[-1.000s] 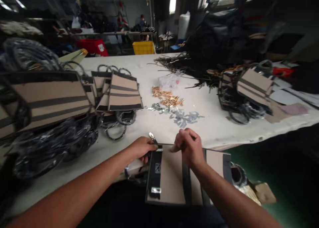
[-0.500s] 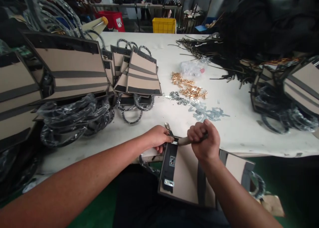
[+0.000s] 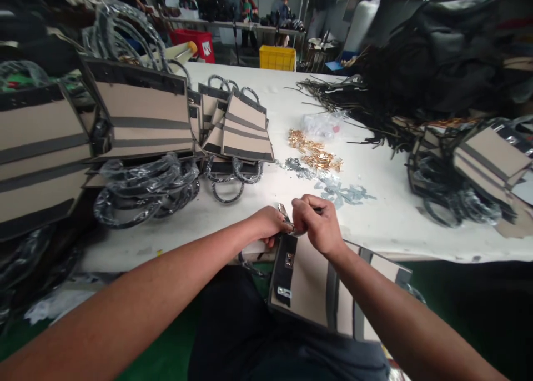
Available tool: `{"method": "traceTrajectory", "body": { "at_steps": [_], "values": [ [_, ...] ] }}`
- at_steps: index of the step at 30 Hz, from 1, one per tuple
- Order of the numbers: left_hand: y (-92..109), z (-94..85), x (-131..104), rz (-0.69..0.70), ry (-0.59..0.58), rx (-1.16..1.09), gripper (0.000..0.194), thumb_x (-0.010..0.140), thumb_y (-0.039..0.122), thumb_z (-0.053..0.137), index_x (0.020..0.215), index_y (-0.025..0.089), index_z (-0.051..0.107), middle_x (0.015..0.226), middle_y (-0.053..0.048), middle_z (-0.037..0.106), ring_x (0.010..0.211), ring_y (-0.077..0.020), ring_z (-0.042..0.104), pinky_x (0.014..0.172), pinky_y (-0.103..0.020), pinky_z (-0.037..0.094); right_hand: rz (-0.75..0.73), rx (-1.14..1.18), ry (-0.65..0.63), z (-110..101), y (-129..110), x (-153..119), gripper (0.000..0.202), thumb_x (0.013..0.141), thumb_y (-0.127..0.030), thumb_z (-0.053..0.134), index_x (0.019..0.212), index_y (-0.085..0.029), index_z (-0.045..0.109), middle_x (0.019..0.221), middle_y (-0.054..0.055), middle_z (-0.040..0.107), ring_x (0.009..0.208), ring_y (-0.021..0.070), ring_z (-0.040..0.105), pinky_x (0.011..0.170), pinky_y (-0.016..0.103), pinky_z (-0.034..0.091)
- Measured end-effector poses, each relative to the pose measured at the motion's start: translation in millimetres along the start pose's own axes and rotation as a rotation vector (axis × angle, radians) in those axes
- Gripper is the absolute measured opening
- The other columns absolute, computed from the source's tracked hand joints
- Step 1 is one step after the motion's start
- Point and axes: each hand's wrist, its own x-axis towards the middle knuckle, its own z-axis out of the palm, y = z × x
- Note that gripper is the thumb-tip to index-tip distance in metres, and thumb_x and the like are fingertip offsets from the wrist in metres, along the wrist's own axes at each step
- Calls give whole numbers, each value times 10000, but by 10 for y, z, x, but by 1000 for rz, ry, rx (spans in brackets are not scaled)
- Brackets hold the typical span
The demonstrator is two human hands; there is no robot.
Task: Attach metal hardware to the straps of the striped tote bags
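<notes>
A beige bag panel (image 3: 310,281) with dark bands lies tilted across my lap, against the table edge. Along its dark end band sit a silver metal plate (image 3: 284,293) and a square fitting (image 3: 289,260). My left hand (image 3: 270,224) is closed on the panel's far corner, thumb on top. Just beyond it sticks up a narrow strap end with shiny metal (image 3: 283,210). My right hand (image 3: 318,224) is a fist round a dark-handled tool (image 3: 318,210), right beside my left thumb; most of the tool is hidden.
On the white table (image 3: 250,220) lie gold fittings (image 3: 320,160), grey metal plates (image 3: 343,192) and a clear plastic bag (image 3: 320,124). Stacked bag panels (image 3: 144,100) with wrapped handles (image 3: 145,189) stand left; more panels (image 3: 491,153) and dark straps (image 3: 353,100) lie right.
My right hand has moved left and rotated, bringing its fist close to my left thumb. The tool's shaft, visible before, is now mostly covered. The view has tilted up slightly.
</notes>
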Motion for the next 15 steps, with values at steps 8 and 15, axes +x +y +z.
{"method": "traceTrajectory", "body": {
  "at_steps": [8, 15],
  "values": [
    [20, -10, -41, -27, 9, 30, 254, 862, 289, 723, 682, 179, 582, 422, 26, 526, 349, -152, 537, 372, -211, 351, -224, 223, 154, -59, -277, -80, 503, 936, -469, 731, 593, -255, 432, 480, -60, 385, 413, 107, 401, 426, 271, 354],
    [13, 1, -39, -35, 13, 7, 256, 880, 262, 712, 682, 194, 566, 416, 32, 520, 348, -159, 539, 369, -219, 356, -84, 160, 150, -100, 46, -1, 494, 930, -442, 716, 596, -256, 404, 482, -65, 404, 405, 102, 390, 411, 269, 339]
  ]
}}
